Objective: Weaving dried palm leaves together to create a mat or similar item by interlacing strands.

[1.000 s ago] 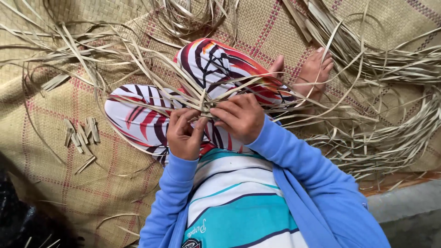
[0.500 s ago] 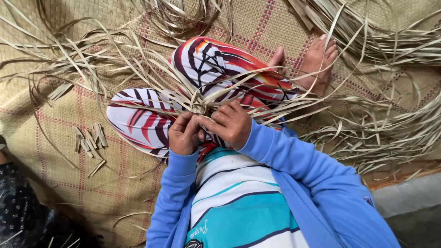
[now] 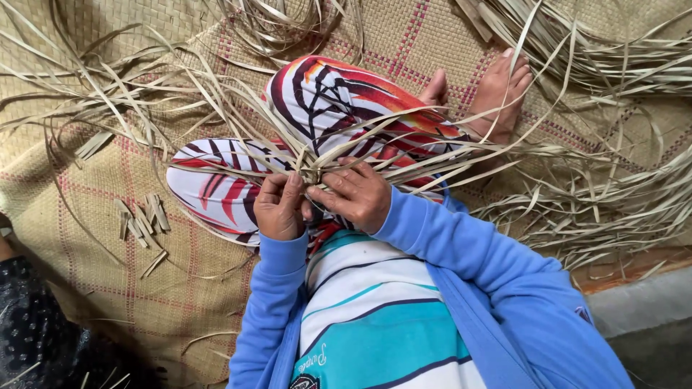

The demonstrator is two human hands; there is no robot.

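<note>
I sit cross-legged on a woven mat (image 3: 86,274), my legs in striped red, white and black cloth (image 3: 216,187). Over my lap, a small woven knot of dried leaf strips (image 3: 311,171) fans out long loose ends to both sides. My left hand (image 3: 279,207) pinches strips at the knot's near edge. My right hand (image 3: 353,194) presses its fingers on the knot from the right, gripping strips too. Both wrists come out of blue sleeves. My bare foot (image 3: 499,90) rests on the mat beyond my knee.
Piles of loose dried strips (image 3: 605,194) lie at the right and along the top (image 3: 288,21). Several short cut strip pieces (image 3: 140,220) lie on the mat at left. Dark patterned cloth (image 3: 36,338) shows at the bottom left. A grey ledge (image 3: 641,310) runs at bottom right.
Both hands have stayed on the knot, their fingers shifting slightly among the strips. The view has drifted a little, so the mat and legs sit slightly differently in frame.
</note>
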